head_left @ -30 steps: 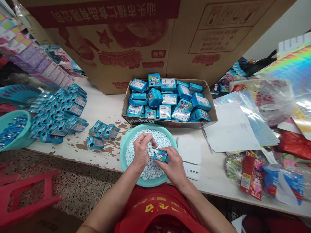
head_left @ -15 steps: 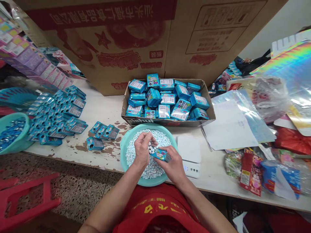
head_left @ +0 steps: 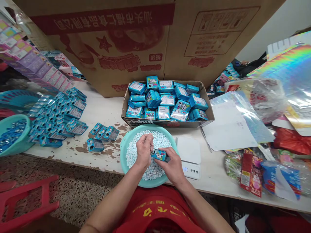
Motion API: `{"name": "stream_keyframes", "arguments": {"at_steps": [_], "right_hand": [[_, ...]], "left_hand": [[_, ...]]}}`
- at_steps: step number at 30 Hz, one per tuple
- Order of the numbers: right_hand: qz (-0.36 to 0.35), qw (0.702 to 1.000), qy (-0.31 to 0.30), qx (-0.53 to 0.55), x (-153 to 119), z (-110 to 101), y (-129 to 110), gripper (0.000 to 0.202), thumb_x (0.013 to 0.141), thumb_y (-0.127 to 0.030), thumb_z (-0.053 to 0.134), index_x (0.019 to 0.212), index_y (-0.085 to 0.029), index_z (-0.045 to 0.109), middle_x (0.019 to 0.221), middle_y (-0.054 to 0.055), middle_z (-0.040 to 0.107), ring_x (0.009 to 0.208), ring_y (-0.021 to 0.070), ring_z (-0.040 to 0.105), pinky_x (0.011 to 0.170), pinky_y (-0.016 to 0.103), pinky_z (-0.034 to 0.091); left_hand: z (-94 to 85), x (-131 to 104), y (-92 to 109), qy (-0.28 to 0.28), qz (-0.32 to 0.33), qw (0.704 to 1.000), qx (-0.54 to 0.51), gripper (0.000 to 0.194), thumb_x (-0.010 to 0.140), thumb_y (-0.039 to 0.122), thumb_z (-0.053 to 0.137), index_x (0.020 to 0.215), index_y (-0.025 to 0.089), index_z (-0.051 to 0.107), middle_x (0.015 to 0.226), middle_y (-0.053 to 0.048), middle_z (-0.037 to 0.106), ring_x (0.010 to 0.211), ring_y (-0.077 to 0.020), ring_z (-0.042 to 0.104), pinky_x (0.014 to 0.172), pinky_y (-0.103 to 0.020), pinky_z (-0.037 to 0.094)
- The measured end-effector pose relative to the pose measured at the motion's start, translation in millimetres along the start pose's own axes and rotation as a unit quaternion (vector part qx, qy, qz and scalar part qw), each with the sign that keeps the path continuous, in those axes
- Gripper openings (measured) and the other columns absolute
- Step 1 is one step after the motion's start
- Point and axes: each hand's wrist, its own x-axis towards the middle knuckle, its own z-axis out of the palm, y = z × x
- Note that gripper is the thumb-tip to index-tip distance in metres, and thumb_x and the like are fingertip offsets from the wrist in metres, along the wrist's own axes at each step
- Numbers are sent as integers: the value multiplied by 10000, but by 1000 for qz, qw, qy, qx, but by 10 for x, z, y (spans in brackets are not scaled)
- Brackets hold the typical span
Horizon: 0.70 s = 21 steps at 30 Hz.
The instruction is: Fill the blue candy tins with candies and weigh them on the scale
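Right hand's grip [head_left: 173,161], in the head view, is clamped on a small blue carton [head_left: 159,154], thumb along the near side and fingers along the far side. That carton is held over the turquoise basin [head_left: 123,153], a little right of its middle, printed face up. Left hand's grip [head_left: 143,149] is over the basin too, thumb and fingers drawn together at the carton's left end; whether any candies are inside it cannot be told. Pale round candies [head_left: 152,174] fill much of the basin.

Just beyond the basin, an open cardboard tray [head_left: 170,123] holds a heap of blue packets [head_left: 167,101], and a large cardboard box [head_left: 179,38] stands behind that. Just right of the basin sits a white scale [head_left: 189,149], with a white sheet [head_left: 230,126] farther right on the tabletop [head_left: 99,110]. Left of the basin, near it, lies a small group of blue cartons [head_left: 110,133]; farther left is a large pile of similar cartons [head_left: 55,118], and beyond it another turquoise basin [head_left: 20,146] with shiny blue pieces [head_left: 12,133].
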Motion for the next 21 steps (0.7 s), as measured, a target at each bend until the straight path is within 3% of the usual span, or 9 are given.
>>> {"name": "stream_keyframes", "arguments": {"at_steps": [6,11,15,16,18,20,21], "right_hand": [[7,999,-3,31,14,47,26,319,652,-187,722,958,-239,651,932,28,627,920,223,585,828,361,456],[13,998,-12,61,23,8,-21,288,634,-195,731,912,-239,671,903,25,645,889,222,597,819,368,471],[32,992,20,122,-64,-267,23,341,614,-327,774,922,-223,672,925,41,650,855,221,619,760,342,509],[42,990,39,128,-86,-359,55,358,616,-356,771,930,-217,668,921,44,651,838,218,621,739,334,515],[66,987,85,118,-109,-539,145,370,623,-391,759,927,-203,662,898,45,653,805,211,620,717,330,517],[90,983,137,88,-95,-698,277,387,619,-411,753,923,-194,653,874,41,653,788,209,614,725,341,510],[100,979,164,74,-76,-764,361,404,614,-423,751,929,-191,647,869,40,651,788,210,610,734,350,504]], "left_hand": [[12,-1,-9,-7,7,1000,7,330,735,444,640,630,168,493,488,74,397,400,-32,317,382,-171,230],[7,-14,41,-92,-16,994,62,328,749,456,620,639,167,510,457,79,358,388,-37,276,379,-182,202],[-234,165,-17,-37,27,989,139,334,793,506,520,691,188,541,493,57,393,426,-75,352,411,-197,270],[-323,219,-55,-51,36,977,205,325,784,508,523,710,194,568,540,31,463,489,-101,434,459,-213,338],[-478,319,-133,-107,71,925,357,267,731,475,592,772,214,631,747,-32,610,744,-182,566,660,-295,448],[-536,424,-169,-147,131,870,453,229,712,404,629,866,238,664,963,-62,644,969,-244,554,861,-376,418],[-509,492,-158,-149,163,856,468,226,737,377,609,912,245,663,1016,-67,640,1016,-252,541,914,-392,390]]}}
